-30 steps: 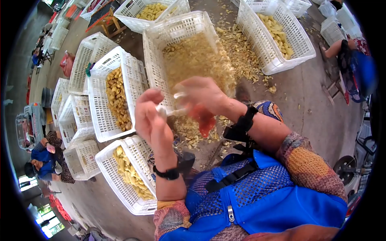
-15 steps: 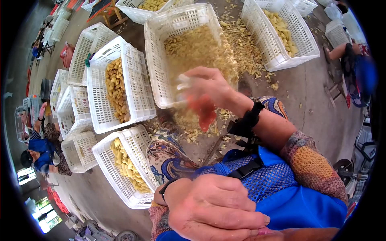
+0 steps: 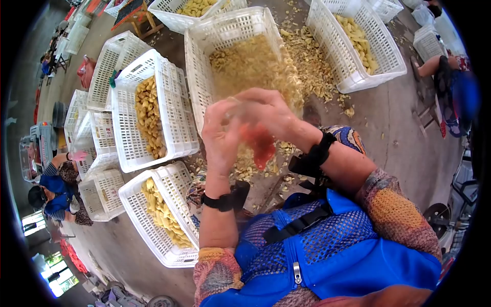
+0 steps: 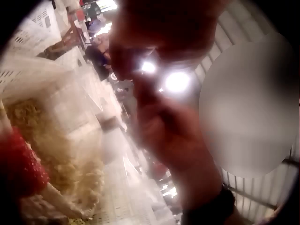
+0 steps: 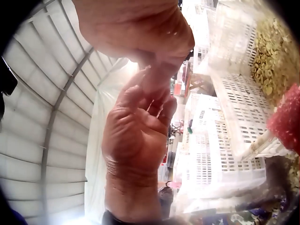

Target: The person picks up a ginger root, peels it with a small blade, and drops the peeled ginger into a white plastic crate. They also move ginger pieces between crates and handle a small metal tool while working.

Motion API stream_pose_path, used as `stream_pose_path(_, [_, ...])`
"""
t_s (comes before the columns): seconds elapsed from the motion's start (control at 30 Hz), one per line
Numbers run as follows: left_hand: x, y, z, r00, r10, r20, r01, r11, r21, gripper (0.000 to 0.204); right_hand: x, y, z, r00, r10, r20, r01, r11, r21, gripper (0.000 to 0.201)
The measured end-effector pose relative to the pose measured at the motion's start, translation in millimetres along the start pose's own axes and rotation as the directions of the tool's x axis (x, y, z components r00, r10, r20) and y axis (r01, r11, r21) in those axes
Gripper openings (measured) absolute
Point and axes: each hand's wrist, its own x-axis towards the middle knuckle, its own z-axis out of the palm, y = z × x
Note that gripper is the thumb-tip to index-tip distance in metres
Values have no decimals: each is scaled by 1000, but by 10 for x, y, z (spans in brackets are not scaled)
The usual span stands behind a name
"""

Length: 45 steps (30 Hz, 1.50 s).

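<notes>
My hands meet in front of my chest, above a white crate heaped with pale yellow peelings. The right hand grips a red-handled tool, whose red handle hangs below the palm. The left hand has its fingers gathered in a pinch against the right fingertips, on a small pale piece that is blurred. The right wrist view shows the left hand reaching up to the right hand. In the dim, blurred left wrist view the red handle shows at the lower left.
White crates of peeled yellow pieces stand on the left, at my left knee and at the far right. Peelings litter the concrete floor. Other people sit at the left and the right.
The left hand dropped from the right hand down to my lap, then rose again and now meets the right hand. The right hand stayed raised with the red tool.
</notes>
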Motion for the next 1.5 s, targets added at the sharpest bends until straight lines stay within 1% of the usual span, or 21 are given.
stream_pose_path(0.17, [-7,44,43,970,-242,-7,226,918,-325,20,61,60,-5,998,54,16,-55,993,106,28])
stream_pose_path(0.27, [-4,9,54,968,-250,-8,231,907,-353,22,90,98,-7,998,64,18,-66,992,106,27])
stream_pose_path(0.37, [-2,-72,63,986,-148,-80,150,989,11,25,75,108,28,999,38,11,-39,995,88,25])
stream_pose_path(0.47, [-22,-111,81,998,6,-70,9,976,217,32,81,121,72,999,20,-48,-27,989,-144,19])
stream_pose_path(0.5, [-23,-86,75,995,88,-45,-69,946,318,30,133,237,54,999,-34,-13,29,969,-245,19])
stream_pose_path(0.53, [-25,-197,90,993,114,-13,-102,928,359,29,118,217,58,995,-84,-52,65,954,-294,19])
stream_pose_path(0.57, [-40,-191,90,995,103,-17,-90,924,371,29,121,212,112,996,21,-82,-32,991,-129,20])
stream_pose_path(0.6, [-48,-168,65,996,93,-15,-80,923,376,30,185,393,143,990,-86,-112,69,987,-146,22])
stream_pose_path(0.67, [-35,-154,62,990,128,-52,-103,934,343,29,116,218,174,989,-124,-80,104,970,-218,26])
stream_pose_path(0.73, [-40,-163,26,989,118,-84,-84,938,336,28,138,215,192,989,-142,-45,130,970,-203,26])
stream_pose_path(0.77, [-45,-166,72,983,166,-78,-128,925,358,28,115,235,141,984,-168,-53,154,967,-204,26])
stream_pose_path(0.83, [-51,-115,69,995,74,-73,-59,980,188,27,138,252,132,976,-209,-62,193,961,-198,26])
stream_pose_path(0.87, [-33,-99,85,997,33,-67,-26,995,97,27,148,229,109,983,-171,-65,159,975,-158,26])
stream_pose_path(0.9, [-27,-146,97,993,-68,-100,58,993,-99,24,118,147,95,989,-131,-70,123,985,-118,25])
stream_pose_path(0.97, [-40,-156,85,986,-108,-124,90,986,-144,22,94,109,71,992,-100,-70,92,989,-116,25])
stream_pose_path(1.13, [-4,-180,75,978,-202,-52,197,976,-88,15,99,217,107,948,-305,-94,270,922,-277,23])
stream_pose_path(1.2, [1,-183,86,970,-237,-54,225,960,-165,15,126,256,92,901,-428,-69,373,847,-380,24])
stream_pose_path(1.27, [-3,-216,70,961,-274,-37,259,941,-217,14,99,218,94,925,-373,-66,328,875,-355,23])
stream_pose_path(1.3, [-4,-229,68,961,-272,-43,254,936,-243,13,85,190,96,936,-346,-62,305,888,-343,23])
stream_pose_path(1.37, [-10,-253,77,962,-268,-54,242,925,-295,12,93,202,102,911,-406,-70,354,859,-370,23])
stream_pose_path(1.5, [-21,-262,78,967,-216,-137,176,951,-254,10,137,256,83,853,-518,-68,441,783,-438,22])
